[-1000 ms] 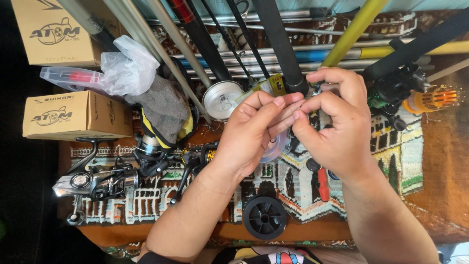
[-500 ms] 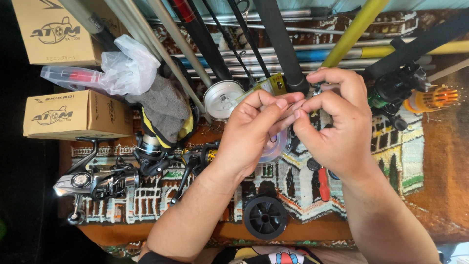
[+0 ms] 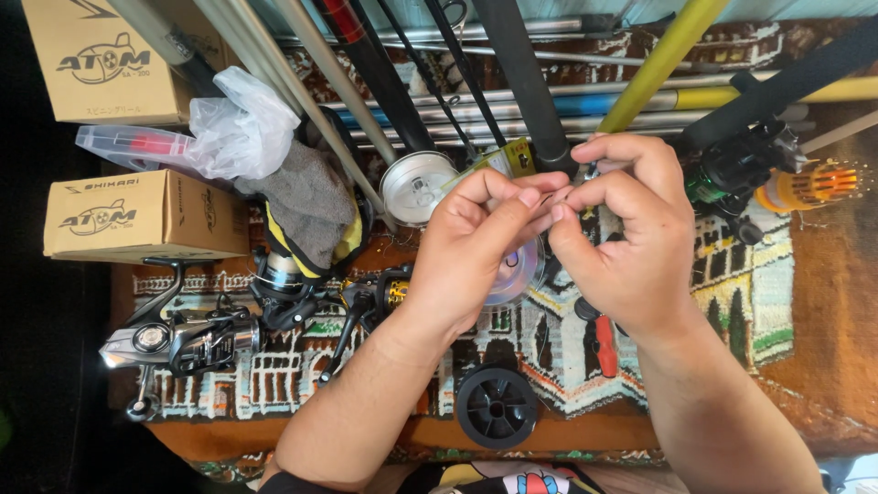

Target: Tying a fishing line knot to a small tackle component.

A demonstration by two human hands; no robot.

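Observation:
My left hand (image 3: 471,252) and my right hand (image 3: 626,238) meet fingertip to fingertip above a patterned carpet (image 3: 805,302). Both pinch something very thin, likely fishing line; the strand itself is too fine to make out. Under the left hand's fingers lies a clear plastic line spool (image 3: 517,274), partly hidden by that hand. A silver spool (image 3: 416,187) sits just left of the hands. Several fishing rods (image 3: 521,82) run diagonally behind the hands.
Two cardboard boxes (image 3: 137,215) stand at the left, with a plastic bag (image 3: 233,128) and a grey cloth (image 3: 306,201) beside them. Spinning reels (image 3: 178,343) lie at lower left. A black spool (image 3: 496,407) sits near the front edge. An orange-tipped reel (image 3: 805,187) lies right.
The hands have stayed nearly in place, the fingers shifting slightly as they work the thin strand between the fingertips.

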